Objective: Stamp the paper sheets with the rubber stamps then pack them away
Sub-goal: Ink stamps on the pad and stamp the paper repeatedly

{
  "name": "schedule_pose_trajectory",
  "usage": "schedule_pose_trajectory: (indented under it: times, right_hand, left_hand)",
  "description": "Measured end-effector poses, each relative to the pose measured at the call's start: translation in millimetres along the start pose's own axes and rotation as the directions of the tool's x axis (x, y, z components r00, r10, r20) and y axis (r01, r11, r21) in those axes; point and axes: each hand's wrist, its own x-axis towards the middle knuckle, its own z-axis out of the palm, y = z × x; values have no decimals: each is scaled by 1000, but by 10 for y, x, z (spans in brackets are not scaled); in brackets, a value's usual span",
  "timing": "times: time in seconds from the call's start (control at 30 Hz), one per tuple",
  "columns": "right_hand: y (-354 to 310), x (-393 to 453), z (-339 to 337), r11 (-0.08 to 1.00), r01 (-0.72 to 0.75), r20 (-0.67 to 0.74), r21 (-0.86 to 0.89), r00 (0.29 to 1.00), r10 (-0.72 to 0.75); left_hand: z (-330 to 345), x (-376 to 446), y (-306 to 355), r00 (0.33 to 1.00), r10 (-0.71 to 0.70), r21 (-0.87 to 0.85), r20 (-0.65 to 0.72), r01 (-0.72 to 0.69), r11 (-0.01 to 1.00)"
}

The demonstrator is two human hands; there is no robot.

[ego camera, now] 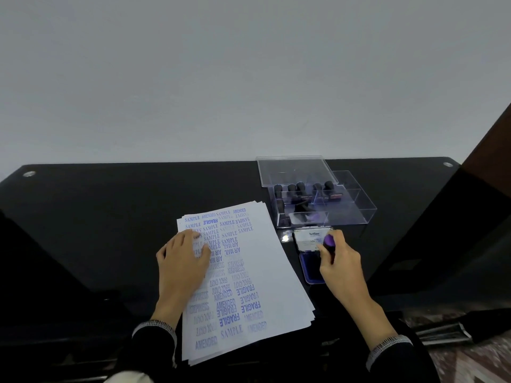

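Now | left hand [184,257] flat on paper sheets [260,275] | right hand [338,261] grips rubber stamp [329,242] on ink pad [313,268]

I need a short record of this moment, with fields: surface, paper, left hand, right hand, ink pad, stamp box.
surface: black table
paper: stack of sheets, top sheet covered with blue stamp marks
left hand: left hand presses flat on the stack's left side
right hand: right hand grips a purple-topped stamp over the ink pad
ink pad: ink pad open, lid raised, right of the stack
stamp box: clear box behind the pad, lid off, several black-handled stamps inside
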Motion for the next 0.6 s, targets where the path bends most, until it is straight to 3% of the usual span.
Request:
schedule_pose_trajectory:
  times: [0.13,0.3,0.6]
  right_hand:
    - [-300,-39,203,989,42,-16,140,999,-40]
    - [-664,86,592,945,48,127,325,987,-94]
    - [-804,389,1000,961,136,219,239,957,-189]
  left_hand:
    - [-8,-5,2,1000,4,-18,-6,-5,1000]
    - [-22,-17,10,1000,5,-13,-12,-5,1000]
    - [4,-9,-15,999,17,8,-45,-17,1000]
